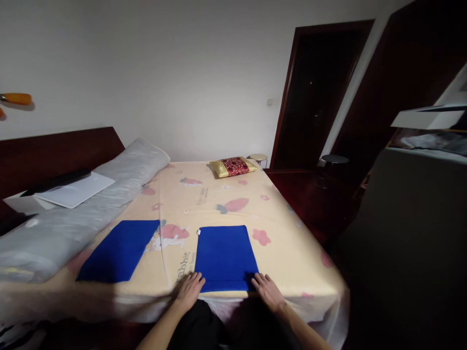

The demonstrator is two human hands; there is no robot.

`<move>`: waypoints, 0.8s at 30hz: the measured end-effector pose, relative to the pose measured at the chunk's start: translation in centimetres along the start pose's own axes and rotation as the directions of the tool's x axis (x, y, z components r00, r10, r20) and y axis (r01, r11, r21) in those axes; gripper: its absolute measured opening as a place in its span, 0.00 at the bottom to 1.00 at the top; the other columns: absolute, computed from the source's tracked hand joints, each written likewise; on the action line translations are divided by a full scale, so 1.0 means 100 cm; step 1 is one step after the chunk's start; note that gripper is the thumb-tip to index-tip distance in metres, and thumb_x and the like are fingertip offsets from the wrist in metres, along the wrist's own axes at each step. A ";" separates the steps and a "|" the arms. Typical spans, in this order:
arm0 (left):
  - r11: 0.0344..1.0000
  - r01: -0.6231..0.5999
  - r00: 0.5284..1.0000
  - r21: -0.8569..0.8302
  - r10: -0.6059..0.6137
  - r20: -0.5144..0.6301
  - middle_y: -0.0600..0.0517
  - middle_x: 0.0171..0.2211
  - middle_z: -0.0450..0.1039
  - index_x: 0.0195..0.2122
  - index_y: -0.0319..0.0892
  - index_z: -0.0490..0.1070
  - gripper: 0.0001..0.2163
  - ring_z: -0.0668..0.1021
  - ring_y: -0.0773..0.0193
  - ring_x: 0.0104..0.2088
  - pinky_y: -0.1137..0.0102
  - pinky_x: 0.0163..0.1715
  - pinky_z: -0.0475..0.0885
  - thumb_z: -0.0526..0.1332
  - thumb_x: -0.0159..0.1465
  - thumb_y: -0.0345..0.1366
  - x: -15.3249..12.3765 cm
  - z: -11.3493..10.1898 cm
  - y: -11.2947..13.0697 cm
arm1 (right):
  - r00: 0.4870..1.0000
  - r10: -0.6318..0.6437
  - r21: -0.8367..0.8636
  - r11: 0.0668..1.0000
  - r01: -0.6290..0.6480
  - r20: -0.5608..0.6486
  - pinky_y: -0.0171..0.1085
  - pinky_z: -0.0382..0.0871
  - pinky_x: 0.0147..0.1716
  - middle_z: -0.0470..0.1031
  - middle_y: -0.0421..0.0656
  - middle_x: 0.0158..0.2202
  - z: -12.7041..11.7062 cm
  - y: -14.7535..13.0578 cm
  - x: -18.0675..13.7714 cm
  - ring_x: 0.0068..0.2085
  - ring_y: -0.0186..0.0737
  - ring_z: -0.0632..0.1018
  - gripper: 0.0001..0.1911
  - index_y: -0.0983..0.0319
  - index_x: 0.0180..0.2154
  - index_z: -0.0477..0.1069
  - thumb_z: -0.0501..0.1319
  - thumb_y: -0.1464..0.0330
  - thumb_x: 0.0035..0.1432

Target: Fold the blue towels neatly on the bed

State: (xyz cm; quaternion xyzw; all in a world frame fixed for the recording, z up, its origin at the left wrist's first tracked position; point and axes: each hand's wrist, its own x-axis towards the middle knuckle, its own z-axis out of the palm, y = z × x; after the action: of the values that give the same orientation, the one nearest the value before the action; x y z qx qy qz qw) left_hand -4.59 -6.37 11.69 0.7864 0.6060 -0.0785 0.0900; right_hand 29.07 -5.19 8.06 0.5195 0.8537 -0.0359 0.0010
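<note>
A blue cloth (pixel 225 252) lies flat on the bed in front of me, with a small white tag at its far left corner and a crease along its near edge. My left hand (pixel 190 291) rests at the near left corner, fingertips on the cloth's side edge. At the near right corner, my right hand (pixel 269 291) touches the opposite edge with its fingers slightly spread. Both hands look open, palms down; the thumbs are partly hidden. Another blue cloth (pixel 120 250) lies flat to the left, apart from my hands.
The bed (pixel 292 257) has a cream cover printed with carrots and rabbits. Along the left runs a grey plastic-wrapped bundle (pixel 134 163), a white flat item (pixel 76 189) on it. A red and gold pillow (pixel 235 166) lies at the far end. Stools (pixel 334 159) stand beyond.
</note>
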 end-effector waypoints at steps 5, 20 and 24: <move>0.999 -0.033 0.999 0.003 0.033 -0.036 0.44 0.60 0.67 0.56 0.42 0.67 0.20 0.67 0.53 0.61 0.56 0.63 0.57 0.49 0.65 0.34 -0.002 0.006 0.004 | 0.998 -0.017 -0.021 1.000 0.016 -0.053 0.50 0.62 0.50 0.76 0.54 0.46 0.002 -0.012 0.001 0.50 0.53 0.73 0.17 0.64 0.45 0.74 0.51 0.72 0.59; 0.996 -0.075 0.997 0.048 0.076 -0.031 0.45 0.63 0.64 0.61 0.46 0.61 0.27 0.64 0.55 0.63 0.55 0.61 0.62 0.44 0.62 0.22 0.005 0.031 0.029 | 0.961 -0.274 0.076 0.958 0.275 -0.032 0.51 0.59 0.59 0.63 0.47 0.64 0.017 -0.040 0.001 0.61 0.50 0.67 0.32 0.56 0.64 0.55 0.52 0.71 0.58; 0.996 -0.083 0.996 0.036 0.083 -0.009 0.43 0.64 0.62 0.62 0.44 0.59 0.26 0.62 0.54 0.64 0.55 0.62 0.60 0.46 0.63 0.25 0.002 0.028 0.029 | 0.900 -0.431 0.262 0.878 0.401 0.067 0.55 0.50 0.64 0.41 0.47 0.70 0.006 -0.048 -0.004 0.68 0.52 0.53 0.47 0.56 0.68 0.39 0.56 0.70 0.48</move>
State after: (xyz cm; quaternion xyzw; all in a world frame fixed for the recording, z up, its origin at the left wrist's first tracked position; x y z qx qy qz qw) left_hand -1.81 -7.56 9.09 0.8129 0.5717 -0.0813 0.0760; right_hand 24.96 -7.78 7.72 0.3166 0.9329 -0.1709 -0.0175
